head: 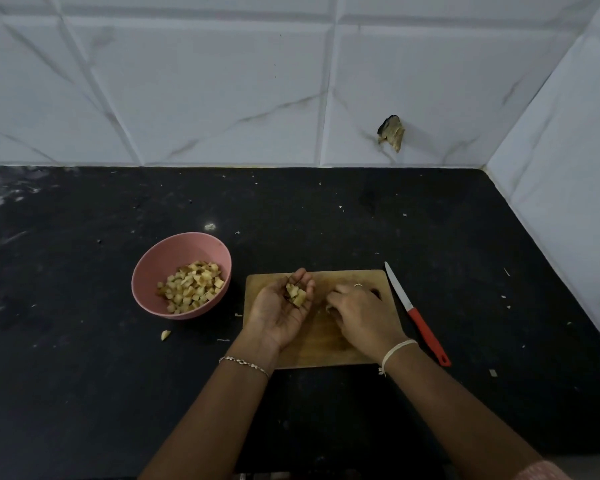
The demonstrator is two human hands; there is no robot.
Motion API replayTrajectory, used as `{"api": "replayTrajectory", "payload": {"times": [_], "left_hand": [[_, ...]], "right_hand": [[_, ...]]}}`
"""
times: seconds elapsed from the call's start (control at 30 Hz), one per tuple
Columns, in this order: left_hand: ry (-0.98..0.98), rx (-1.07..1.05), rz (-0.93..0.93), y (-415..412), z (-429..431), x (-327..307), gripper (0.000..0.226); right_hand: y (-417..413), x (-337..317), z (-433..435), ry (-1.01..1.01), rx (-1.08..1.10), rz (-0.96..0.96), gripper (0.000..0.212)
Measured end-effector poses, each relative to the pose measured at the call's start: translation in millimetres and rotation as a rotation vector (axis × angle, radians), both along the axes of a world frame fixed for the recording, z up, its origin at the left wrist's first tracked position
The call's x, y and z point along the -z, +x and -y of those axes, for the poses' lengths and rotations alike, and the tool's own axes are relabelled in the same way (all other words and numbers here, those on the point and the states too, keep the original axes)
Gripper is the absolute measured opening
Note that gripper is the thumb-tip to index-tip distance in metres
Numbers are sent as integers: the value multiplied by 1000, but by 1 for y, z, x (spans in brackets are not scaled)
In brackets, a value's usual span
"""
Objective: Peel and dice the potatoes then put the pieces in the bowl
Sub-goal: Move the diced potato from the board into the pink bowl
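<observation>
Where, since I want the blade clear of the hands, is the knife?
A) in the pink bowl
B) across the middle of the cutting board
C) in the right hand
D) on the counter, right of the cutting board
D: the knife lies on the counter just right of the cutting board; the left hand cups potato pieces and the right hand is down on the board.
</observation>
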State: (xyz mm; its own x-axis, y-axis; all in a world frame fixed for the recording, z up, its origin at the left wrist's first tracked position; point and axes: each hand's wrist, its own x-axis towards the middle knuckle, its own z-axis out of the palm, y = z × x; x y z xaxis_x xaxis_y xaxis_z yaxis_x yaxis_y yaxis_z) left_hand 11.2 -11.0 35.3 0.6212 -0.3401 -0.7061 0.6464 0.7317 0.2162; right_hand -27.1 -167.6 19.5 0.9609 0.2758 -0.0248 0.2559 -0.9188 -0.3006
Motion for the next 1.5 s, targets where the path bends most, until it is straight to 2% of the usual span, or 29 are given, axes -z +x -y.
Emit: {"api": "replayTrajectory", "payload": {"times": [0.1,0.33,0.5,0.57,0.73,0.87,1.0,1.17,1.37,1.5], "left_hand": [[1,1,-6,1,0,-2,33],[23,-5,16,2,-1,1,31],[19,11,29,3,-1,6,29],[10,24,39,3,0,5,28],[-48,47,47,0,3,-6,31],[-51,31,59,2,2,-9,33],[-7,3,98,2,-1,-17,33],[19,-110,163,8,-18,-30,33],[133,-296,240,20,-66,-38,27],[343,-366,244,27,-103,-41,26]], "right_hand": [[-1,-1,-5,-1,-16,10,13],[3,0,-2,160,102,-41,19],[6,-13,-7,506,276,85,15],[9,-21,-13,555,281,104,13],[16,-22,-20,511,212,69,8],[20,-22,-23,748,360,60,11],[22,-35,-41,1086,587,-37,21],[26,-48,-79,1393,619,-194,28],[50,-55,-128,1501,507,-295,28],[65,-56,-153,1475,458,-387,28]]}}
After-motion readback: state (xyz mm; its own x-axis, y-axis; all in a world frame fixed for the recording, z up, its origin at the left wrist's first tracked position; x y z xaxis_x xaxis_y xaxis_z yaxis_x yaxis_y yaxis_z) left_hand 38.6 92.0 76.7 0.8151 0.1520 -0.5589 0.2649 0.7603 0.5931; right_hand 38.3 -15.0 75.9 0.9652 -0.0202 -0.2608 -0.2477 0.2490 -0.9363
